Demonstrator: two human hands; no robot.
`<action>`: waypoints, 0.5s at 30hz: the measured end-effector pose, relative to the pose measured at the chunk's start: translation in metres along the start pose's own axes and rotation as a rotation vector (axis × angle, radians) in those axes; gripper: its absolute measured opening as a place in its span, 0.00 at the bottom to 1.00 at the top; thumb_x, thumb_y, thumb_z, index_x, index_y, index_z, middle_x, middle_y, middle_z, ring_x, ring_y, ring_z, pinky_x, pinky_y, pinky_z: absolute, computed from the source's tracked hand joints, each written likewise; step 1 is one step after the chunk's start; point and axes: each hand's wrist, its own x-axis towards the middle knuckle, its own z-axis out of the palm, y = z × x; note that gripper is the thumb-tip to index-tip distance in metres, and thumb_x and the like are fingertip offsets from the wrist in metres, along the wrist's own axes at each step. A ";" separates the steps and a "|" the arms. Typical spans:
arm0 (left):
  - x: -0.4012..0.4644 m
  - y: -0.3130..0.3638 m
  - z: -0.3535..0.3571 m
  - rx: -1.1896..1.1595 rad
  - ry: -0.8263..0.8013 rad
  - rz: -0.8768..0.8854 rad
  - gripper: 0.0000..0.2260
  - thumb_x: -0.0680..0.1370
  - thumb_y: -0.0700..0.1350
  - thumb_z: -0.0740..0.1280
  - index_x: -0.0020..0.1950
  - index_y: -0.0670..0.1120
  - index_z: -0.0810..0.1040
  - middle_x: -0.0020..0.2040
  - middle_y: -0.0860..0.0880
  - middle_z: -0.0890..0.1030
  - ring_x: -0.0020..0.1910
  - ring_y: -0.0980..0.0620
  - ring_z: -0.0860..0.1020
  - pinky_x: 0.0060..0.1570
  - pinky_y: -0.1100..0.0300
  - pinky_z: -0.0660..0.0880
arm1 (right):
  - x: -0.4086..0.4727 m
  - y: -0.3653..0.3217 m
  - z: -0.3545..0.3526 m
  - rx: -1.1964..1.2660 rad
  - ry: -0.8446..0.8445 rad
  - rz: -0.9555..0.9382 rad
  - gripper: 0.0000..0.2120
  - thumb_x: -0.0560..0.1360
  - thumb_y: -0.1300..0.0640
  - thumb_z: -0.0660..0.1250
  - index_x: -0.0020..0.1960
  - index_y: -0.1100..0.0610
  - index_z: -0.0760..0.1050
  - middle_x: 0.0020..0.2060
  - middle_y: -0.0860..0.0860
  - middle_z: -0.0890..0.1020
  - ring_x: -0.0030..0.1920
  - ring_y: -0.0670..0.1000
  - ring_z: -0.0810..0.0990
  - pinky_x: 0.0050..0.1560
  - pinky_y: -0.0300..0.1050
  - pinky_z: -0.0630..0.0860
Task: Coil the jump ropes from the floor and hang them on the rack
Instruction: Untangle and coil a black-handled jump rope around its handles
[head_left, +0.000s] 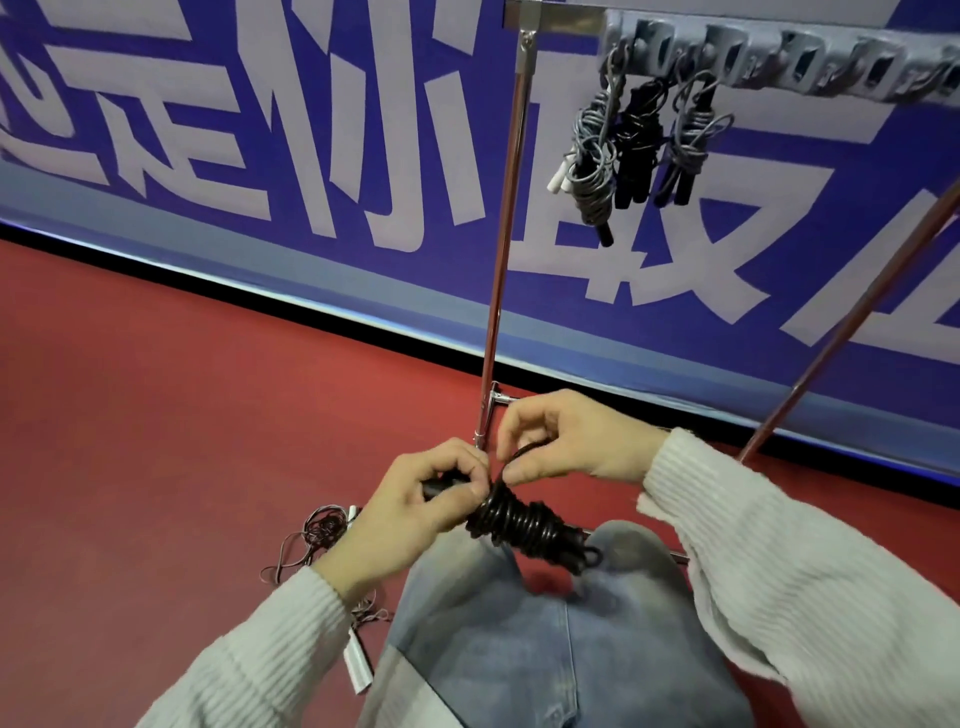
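Ropes (636, 148), three coiled bundles, hang on the rack (753, 60). Below it, left hand (415, 512) grips a black coil (524, 525); right hand (563, 441) pinches its cord. One loose rope (322, 535) remains floored.

— What lies under and around the grip?
— A red floor (156, 389), smooth and matte.
— And beyond it?
— A blue wall banner (311, 130) with large pale characters, a black strip (291, 306) along its foot where it meets the floor
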 end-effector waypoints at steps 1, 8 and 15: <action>0.001 0.005 0.000 -0.191 -0.005 -0.055 0.06 0.73 0.45 0.72 0.41 0.43 0.78 0.48 0.46 0.78 0.39 0.45 0.72 0.38 0.50 0.68 | 0.001 0.006 0.007 0.168 0.017 -0.006 0.07 0.74 0.62 0.74 0.45 0.51 0.82 0.32 0.53 0.81 0.32 0.47 0.75 0.37 0.41 0.72; 0.000 0.006 0.020 -1.300 0.101 -0.296 0.16 0.66 0.39 0.81 0.47 0.40 0.79 0.44 0.44 0.75 0.28 0.55 0.68 0.25 0.66 0.64 | 0.012 0.010 0.071 1.033 0.319 -0.166 0.07 0.63 0.62 0.73 0.41 0.56 0.82 0.32 0.51 0.78 0.32 0.46 0.77 0.34 0.38 0.76; 0.000 -0.001 0.030 -1.548 0.164 -0.343 0.24 0.62 0.33 0.83 0.55 0.34 0.81 0.49 0.42 0.79 0.31 0.55 0.71 0.26 0.66 0.71 | 0.019 0.031 0.066 0.660 0.513 -0.072 0.27 0.80 0.72 0.57 0.39 0.49 0.86 0.33 0.47 0.81 0.35 0.46 0.73 0.39 0.42 0.67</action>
